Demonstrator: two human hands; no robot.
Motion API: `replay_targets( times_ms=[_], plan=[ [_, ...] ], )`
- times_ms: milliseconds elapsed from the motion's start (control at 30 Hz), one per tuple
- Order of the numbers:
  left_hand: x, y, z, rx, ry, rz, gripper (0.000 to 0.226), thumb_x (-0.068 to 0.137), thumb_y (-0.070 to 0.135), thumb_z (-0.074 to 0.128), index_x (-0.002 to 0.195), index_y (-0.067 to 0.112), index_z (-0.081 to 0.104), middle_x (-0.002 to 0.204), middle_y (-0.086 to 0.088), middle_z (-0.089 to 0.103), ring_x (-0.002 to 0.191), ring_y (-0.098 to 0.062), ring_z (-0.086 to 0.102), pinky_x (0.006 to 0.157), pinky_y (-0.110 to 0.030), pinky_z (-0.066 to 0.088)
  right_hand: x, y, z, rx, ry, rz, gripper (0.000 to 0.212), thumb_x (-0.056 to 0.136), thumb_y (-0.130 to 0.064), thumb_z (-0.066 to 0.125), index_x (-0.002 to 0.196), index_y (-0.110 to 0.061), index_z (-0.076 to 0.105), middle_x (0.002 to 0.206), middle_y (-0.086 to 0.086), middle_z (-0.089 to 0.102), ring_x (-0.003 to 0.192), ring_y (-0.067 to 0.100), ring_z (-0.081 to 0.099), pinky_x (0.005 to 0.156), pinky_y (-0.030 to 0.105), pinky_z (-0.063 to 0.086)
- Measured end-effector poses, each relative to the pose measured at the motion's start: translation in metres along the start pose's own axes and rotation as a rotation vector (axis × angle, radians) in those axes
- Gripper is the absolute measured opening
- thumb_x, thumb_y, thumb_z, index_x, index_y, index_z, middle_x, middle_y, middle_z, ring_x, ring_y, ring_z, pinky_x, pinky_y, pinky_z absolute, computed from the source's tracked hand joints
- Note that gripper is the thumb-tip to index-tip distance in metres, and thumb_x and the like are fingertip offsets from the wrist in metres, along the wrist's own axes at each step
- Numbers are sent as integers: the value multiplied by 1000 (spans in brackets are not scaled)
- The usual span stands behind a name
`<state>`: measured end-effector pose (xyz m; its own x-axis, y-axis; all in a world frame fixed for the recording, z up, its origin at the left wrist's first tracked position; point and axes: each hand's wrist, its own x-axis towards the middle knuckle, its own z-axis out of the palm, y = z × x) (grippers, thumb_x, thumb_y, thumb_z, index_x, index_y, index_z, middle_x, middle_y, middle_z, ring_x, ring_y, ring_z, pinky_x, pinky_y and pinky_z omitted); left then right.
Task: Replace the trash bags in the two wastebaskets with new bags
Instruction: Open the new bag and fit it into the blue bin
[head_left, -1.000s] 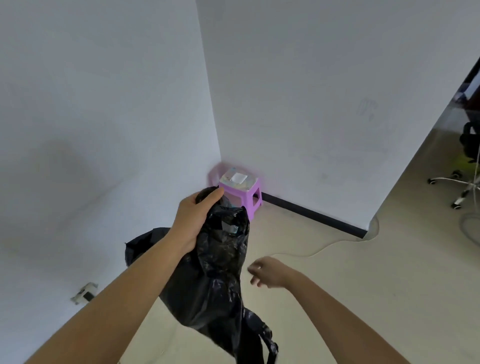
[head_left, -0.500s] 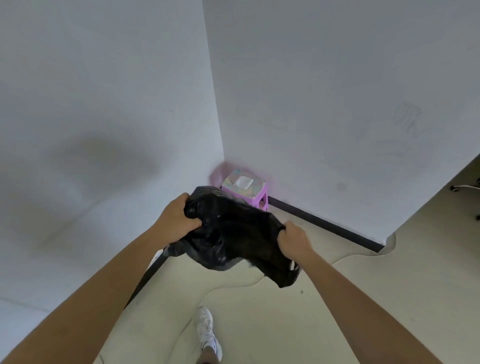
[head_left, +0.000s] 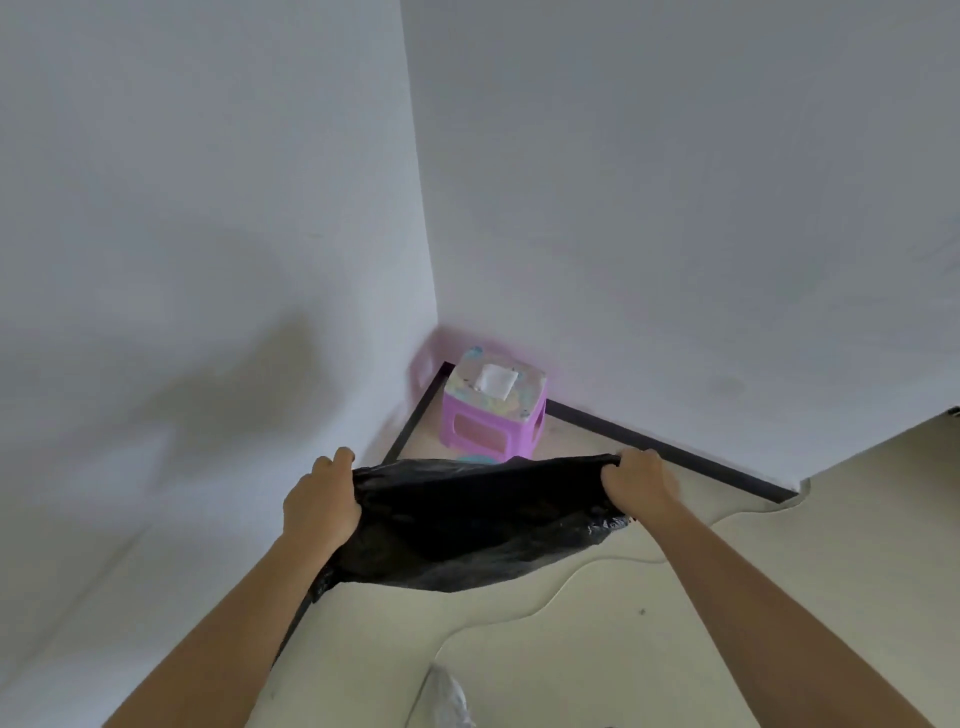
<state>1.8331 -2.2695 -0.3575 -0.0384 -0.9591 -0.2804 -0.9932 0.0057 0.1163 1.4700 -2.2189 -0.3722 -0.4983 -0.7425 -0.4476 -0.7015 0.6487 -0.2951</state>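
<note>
Between left hand (head_left: 322, 506) and right hand (head_left: 640, 486), both gripping: crinkled black trash bag (head_left: 467, 525), stretched wide.

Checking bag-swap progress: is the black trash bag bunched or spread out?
Spread out: the black trash bag is stretched wide between the left hand and right hand, each gripping one end.

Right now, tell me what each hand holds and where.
Black trash bag: left hand grips its top-left edge, right hand its top-right edge.
</note>
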Motion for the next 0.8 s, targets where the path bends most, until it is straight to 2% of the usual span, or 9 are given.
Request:
replay_targets(
  times_ms=[133, 200, 267, 367, 433, 500, 567, 700, 800],
  plan=[
    [45, 2, 51, -232, -215, -48, 49, 92, 7, 54, 137, 13, 36, 101, -6, 60, 82, -22, 59, 62, -26, 40, 35, -12, 58, 170, -222, 50, 33, 95, -28, 41, 105, -7, 64, 108, 18, 66, 95, 36, 62, 75, 35, 48],
    [59, 8, 87, -407, -310, -113, 42, 90, 4, 49, 128, 19, 39, 90, -3, 60, 73, -18, 59, 58, -28, 41, 45, -18, 89, 418, -380, 134, 31, 98, -41, 46, 106, -15, 62, 102, 10, 68, 89, 29, 64, 69, 36, 53],
    [71, 15, 129, -596, -341, -222, 36, 89, 4, 49, 122, 18, 44, 90, -6, 61, 72, -11, 57, 59, -28, 42, 63, -19, 128, 561, -429, 152, 27, 90, -44, 60, 109, -25, 60, 104, 6, 69, 93, 27, 67, 69, 40, 60],
    [86, 28, 196, -788, -311, -357, 33, 87, 0, 57, 119, 2, 50, 97, -17, 62, 78, -17, 58, 60, -25, 47, 94, -13, 193, 506, -409, 34, 41, 76, -20, 67, 115, -19, 54, 111, 8, 63, 102, 29, 62, 86, 47, 57],
    [94, 37, 241, -902, -305, -491, 32, 84, -5, 54, 112, 10, 51, 97, -11, 61, 92, -29, 63, 71, -37, 52, 111, -8, 236, 478, -416, -24, 34, 80, -3, 58, 112, -15, 53, 113, 10, 58, 102, 29, 57, 86, 42, 51],
    [104, 45, 285, -962, -270, -567, 39, 81, -6, 47, 113, 17, 52, 101, -8, 62, 99, -31, 63, 76, -38, 51, 128, -3, 273, 463, -469, -76, 33, 79, 5, 49, 104, -16, 53, 111, 12, 58, 101, 30, 57, 79, 35, 47],
    [115, 52, 327, -979, -226, -589, 52, 79, -7, 41, 122, 20, 53, 110, -6, 64, 105, -27, 61, 85, -39, 51, 149, 9, 311, 442, -517, -120, 34, 76, 8, 46, 101, -14, 52, 112, 11, 58, 102, 31, 56, 79, 32, 44],
    [143, 60, 389, -1005, -73, -582, 58, 74, -9, 35, 123, 15, 51, 114, -6, 61, 108, -24, 58, 95, -43, 51, 189, 30, 369, 360, -532, -150, 43, 66, -5, 41, 106, -12, 54, 103, 9, 64, 103, 33, 55, 102, 48, 43],
    [167, 60, 424, -993, 48, -496, 52, 71, -10, 33, 116, 10, 51, 101, 1, 58, 97, -8, 57, 88, -23, 47, 220, 36, 413, 347, -538, -95, 59, 75, -4, 44, 131, -22, 42, 92, -3, 61, 104, 29, 50, 116, 51, 28]
  ],
)
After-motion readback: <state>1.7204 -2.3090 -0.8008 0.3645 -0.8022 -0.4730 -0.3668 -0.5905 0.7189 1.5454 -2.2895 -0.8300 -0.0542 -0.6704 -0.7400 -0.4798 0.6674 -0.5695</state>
